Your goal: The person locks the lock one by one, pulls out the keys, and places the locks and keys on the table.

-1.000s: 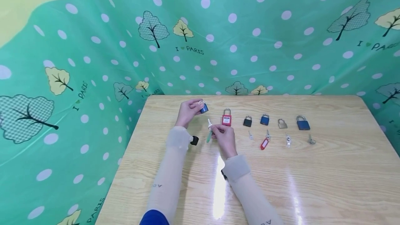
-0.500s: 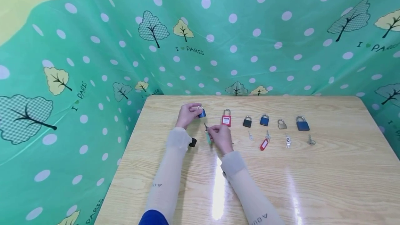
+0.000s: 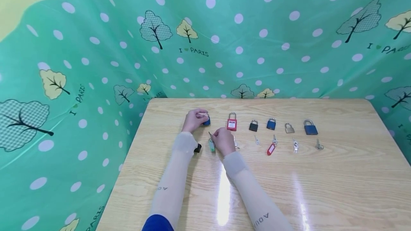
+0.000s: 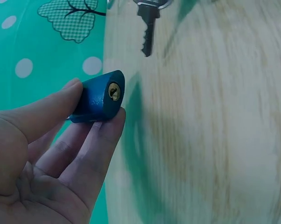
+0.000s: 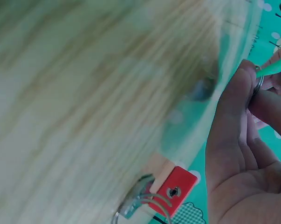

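My left hand (image 3: pixel 193 120) pinches a small blue padlock (image 3: pixel 207 119) between thumb and fingers. In the left wrist view the padlock's body (image 4: pixel 94 101) is tilted, its brass keyhole (image 4: pixel 114 92) facing the key side. Just nearer on the table side, my right hand (image 3: pixel 223 140) pinches a key (image 3: pixel 210 134) on a ring with a green tag (image 3: pixel 212 145) dangling below. The key's toothed blade (image 4: pixel 148 35) points toward the padlock, with a gap between them. From the right wrist, the fingers (image 5: pixel 243 84) cover most of the key, while the green tag (image 5: pixel 274 68) shows.
To the right stands a row of padlocks: red (image 3: pixel 232 124), black (image 3: pixel 253 127), blue (image 3: pixel 271 124), silver (image 3: pixel 289 128) and larger blue (image 3: pixel 310 128). Keys lie before them, one with a red tag (image 3: pixel 271 148). A green curtain (image 3: pixel 205 63) borders the wooden table (image 3: pixel 289 188).
My left hand has brought the blue padlock lower and nearer. The right hand has shifted slightly left, its key now tilted toward the padlock. Keys near the red padlock have come into view.
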Tool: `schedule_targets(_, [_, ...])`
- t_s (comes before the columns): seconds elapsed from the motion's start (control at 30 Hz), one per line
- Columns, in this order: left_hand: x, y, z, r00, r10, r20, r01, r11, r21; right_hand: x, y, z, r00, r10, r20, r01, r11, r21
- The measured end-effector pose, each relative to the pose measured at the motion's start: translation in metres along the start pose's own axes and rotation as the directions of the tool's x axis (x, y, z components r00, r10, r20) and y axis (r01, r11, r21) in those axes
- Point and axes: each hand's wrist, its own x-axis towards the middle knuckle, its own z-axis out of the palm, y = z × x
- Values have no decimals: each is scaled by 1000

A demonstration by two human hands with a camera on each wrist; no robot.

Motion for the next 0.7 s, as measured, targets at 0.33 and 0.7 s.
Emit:
schedule_targets(0.33, [6,-10,4,1000,-13,3,13,1000,-1,4,-4,3,998,-8,61,12,998,-68])
schedule_targets(0.7, [9,-14,6,999,4,33,-6,997,77,11,-3,6,996,-37,75,46,991,-123])
